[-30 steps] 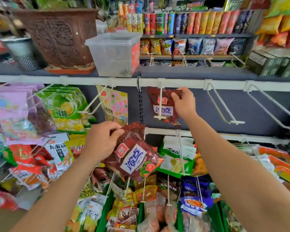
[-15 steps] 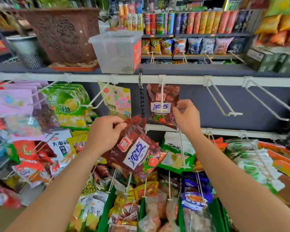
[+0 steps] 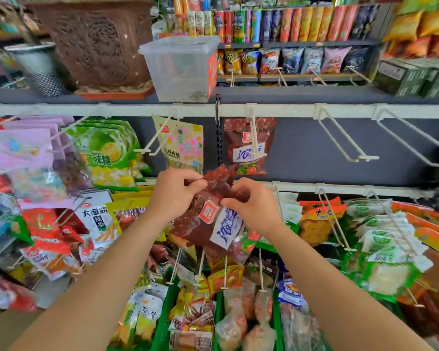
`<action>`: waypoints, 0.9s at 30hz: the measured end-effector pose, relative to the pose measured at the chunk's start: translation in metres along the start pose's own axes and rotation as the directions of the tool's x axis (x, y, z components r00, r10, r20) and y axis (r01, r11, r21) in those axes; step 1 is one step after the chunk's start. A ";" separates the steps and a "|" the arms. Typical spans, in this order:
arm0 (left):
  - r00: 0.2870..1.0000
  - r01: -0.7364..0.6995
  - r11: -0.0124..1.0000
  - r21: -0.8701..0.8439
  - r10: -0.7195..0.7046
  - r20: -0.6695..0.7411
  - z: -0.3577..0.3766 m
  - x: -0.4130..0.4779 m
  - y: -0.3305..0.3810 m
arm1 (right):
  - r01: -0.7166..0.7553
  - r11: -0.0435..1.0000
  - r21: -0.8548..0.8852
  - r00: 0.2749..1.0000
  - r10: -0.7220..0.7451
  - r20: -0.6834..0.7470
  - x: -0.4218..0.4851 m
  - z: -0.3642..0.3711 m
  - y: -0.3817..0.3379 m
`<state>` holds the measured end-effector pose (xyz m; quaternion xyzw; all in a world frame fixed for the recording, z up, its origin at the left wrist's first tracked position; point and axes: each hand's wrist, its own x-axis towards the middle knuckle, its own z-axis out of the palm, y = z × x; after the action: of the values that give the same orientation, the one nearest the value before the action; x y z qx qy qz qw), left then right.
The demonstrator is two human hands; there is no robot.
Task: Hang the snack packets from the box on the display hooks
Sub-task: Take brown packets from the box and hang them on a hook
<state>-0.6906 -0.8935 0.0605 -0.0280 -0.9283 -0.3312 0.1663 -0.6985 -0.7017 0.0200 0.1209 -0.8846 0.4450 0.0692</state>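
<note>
The big shelf wall (image 3: 314, 138) is full of snack bags that hang in rows, so shoppers can see each one. A clear box (image 3: 180, 69) sits on the top shelf, out of the way. It is hard to tell if anything is left inside it. Long white hooks (image 3: 365, 157) on the right are bare, ready for more bags. One hung packet (image 3: 236, 153) is on the middle hook (image 3: 254, 138), just above the hands. Below it, in front of the shelf, the person holds a bunch of red packets (image 3: 208, 231). The left hand (image 3: 175, 196) grips the bunch near the top, fingers curled round it. The right hand (image 3: 254, 206) pinches the top of the bunch, likely to pull one packet free for hanging. The fingers hide the hanging holes. How many packets are in the bunch cannot be told.
</note>
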 end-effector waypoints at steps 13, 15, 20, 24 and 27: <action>0.999 0.054 0.998 -0.041 -0.054 -0.004 -0.011 0.015 -0.015 | -0.034 0.976 0.215 0.999 0.038 -0.013 0.008 -0.037 0.029; 0.999 0.032 0.999 -0.007 -0.032 0.004 -0.011 0.015 -0.016 | -0.031 0.966 0.257 0.999 0.041 -0.032 0.003 -0.047 0.028; 1.000 0.005 1.000 0.007 -0.005 0.012 -0.008 0.010 -0.013 | 0.001 0.944 0.330 0.997 0.025 -0.075 -0.023 -0.056 0.024; 1.000 -0.012 1.000 0.010 0.012 0.010 -0.007 0.007 -0.010 | 0.020 0.921 0.390 0.980 0.060 -0.192 -0.035 -0.056 0.021; 1.000 -0.019 1.000 0.018 0.020 -0.003 -0.008 0.005 -0.009 | 0.011 0.885 0.465 0.962 0.118 -0.246 -0.036 -0.057 0.017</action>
<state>-0.6949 -0.9056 0.0626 -0.0350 -0.9307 -0.3212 0.1712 -0.6681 -0.6407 0.0329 0.0481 -0.7388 0.6565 0.1447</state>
